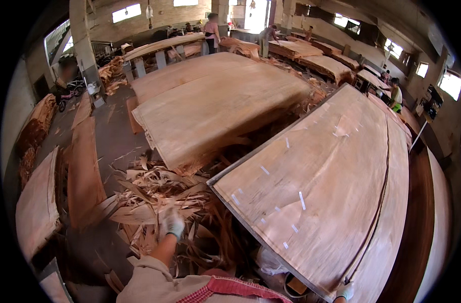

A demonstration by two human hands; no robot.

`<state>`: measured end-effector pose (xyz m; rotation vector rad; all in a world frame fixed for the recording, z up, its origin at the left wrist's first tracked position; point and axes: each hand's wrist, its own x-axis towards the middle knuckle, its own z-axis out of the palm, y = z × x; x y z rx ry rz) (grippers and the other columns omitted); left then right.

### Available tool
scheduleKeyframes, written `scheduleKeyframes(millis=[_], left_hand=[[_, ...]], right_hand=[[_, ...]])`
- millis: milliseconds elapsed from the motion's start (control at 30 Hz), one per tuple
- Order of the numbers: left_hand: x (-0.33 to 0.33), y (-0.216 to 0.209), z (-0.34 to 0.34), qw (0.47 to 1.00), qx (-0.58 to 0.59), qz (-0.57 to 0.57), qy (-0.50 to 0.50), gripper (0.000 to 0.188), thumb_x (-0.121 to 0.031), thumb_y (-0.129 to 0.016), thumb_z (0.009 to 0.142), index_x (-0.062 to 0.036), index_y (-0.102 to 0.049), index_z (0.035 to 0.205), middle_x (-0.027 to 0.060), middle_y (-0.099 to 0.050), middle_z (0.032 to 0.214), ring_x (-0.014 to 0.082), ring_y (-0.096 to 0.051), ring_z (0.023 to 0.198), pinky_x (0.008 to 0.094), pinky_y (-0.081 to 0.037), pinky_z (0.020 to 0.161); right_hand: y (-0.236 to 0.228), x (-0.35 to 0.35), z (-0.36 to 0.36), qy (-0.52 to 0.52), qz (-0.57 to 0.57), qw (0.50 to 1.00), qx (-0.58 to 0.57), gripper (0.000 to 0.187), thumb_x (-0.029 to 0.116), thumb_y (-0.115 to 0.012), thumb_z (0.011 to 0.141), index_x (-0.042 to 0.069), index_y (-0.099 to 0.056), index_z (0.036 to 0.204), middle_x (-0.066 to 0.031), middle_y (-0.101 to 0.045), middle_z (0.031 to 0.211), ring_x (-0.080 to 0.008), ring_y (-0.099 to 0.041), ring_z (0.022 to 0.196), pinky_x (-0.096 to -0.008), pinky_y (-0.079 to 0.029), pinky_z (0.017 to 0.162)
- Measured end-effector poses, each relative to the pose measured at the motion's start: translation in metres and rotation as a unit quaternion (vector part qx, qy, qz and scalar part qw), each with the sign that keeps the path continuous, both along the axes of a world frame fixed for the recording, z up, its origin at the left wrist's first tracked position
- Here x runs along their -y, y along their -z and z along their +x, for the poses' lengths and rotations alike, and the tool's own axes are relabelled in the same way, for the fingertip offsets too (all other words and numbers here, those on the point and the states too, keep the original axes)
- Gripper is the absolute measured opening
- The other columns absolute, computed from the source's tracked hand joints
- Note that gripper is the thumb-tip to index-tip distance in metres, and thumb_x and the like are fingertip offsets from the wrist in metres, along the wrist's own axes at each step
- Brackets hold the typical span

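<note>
My left hand [173,223], in a pale work glove, reaches out over a heap of torn veneer scraps [154,194] on the floor. Motion smears its fingers, so I cannot tell whether it holds anything. On the near edge of a large veneer sheet [321,177] rests my right hand [345,291], gloved too. Its fingers are closed around something small, with a dark tip showing just above them. A long dark split [377,212] runs through the sheet down to that hand. Several short white tape strips [302,200] are stuck on the veneer.
A tall stack of veneer sheets [220,96] stands beyond the scraps. Loose boards [84,171] lie at the left. Below the table edge are a plastic bag [270,261] and a round container [295,285]. Other people [212,33] work farther back among more stacks.
</note>
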<state>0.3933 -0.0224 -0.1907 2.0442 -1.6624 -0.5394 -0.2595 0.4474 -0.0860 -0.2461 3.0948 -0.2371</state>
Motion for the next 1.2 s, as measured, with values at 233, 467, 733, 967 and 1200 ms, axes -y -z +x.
scheduleKeyframes(millis=[233, 467, 733, 967, 1200], left_hand=[[0.070, -0.075, -0.203, 0.968, 0.006, -0.192, 0.159, 0.058, -0.032, -0.067, 0.082, -0.0005, -0.049, 0.127, 0.0209, -0.059, 0.119, 0.0360, -0.054, 0.112, 0.0447, -0.041, 0.098], [0.064, -0.054, -0.262, 0.970, 0.192, -0.088, 0.117, 0.066, -0.040, -0.059, 0.087, 0.0015, -0.039, 0.135, 0.0191, -0.048, 0.138, 0.0322, -0.037, 0.134, 0.0443, -0.024, 0.112], [0.074, -0.077, -0.260, 0.995, 0.053, -0.065, 0.062, 0.067, -0.023, -0.075, 0.074, -0.0071, -0.043, 0.131, 0.0149, -0.054, 0.125, 0.0301, -0.054, 0.113, 0.0403, -0.046, 0.093], [0.103, -0.098, -0.245, 0.996, 0.071, 0.039, 0.044, 0.049, -0.022, -0.076, 0.073, -0.0064, -0.053, 0.114, 0.0152, -0.059, 0.117, 0.0315, -0.060, 0.104, 0.0424, -0.051, 0.088], [0.109, -0.075, -0.234, 0.994, 0.062, -0.007, 0.088, 0.024, -0.022, -0.068, 0.078, -0.0091, -0.064, 0.098, 0.0161, -0.066, 0.095, 0.0342, -0.063, 0.090, 0.0448, -0.052, 0.081]], right_hand=[[0.032, 0.093, -0.001, -0.121, -0.252, 0.960, -0.030, 0.013, 0.011, -0.054, 0.079, 0.001, -0.061, 0.085, -0.0121, -0.061, 0.066, -0.0227, -0.057, 0.058, -0.0396, -0.045, 0.054], [0.012, 0.215, 0.178, -0.102, -0.486, 0.836, 0.232, 0.003, 0.002, -0.053, 0.080, 0.001, -0.055, 0.083, -0.0050, -0.058, 0.069, -0.0152, -0.053, 0.058, -0.0326, -0.044, 0.050], [0.047, 0.233, 0.274, -0.254, -0.367, 0.808, 0.384, 0.036, 0.028, -0.067, 0.084, -0.005, -0.056, 0.094, -0.0247, -0.066, 0.085, -0.0356, -0.065, 0.079, -0.0420, -0.050, 0.072], [0.007, 0.246, 0.316, -0.344, -0.273, 0.780, 0.446, 0.037, 0.031, -0.070, 0.085, -0.002, -0.061, 0.099, -0.0177, -0.068, 0.084, -0.0257, -0.066, 0.079, -0.0369, -0.050, 0.071], [0.029, 0.233, 0.272, -0.820, -0.112, 0.507, 0.241, 0.037, 0.008, -0.051, 0.084, 0.005, -0.059, 0.120, -0.0114, -0.064, 0.097, -0.0293, -0.060, 0.079, -0.0368, -0.050, 0.071]])
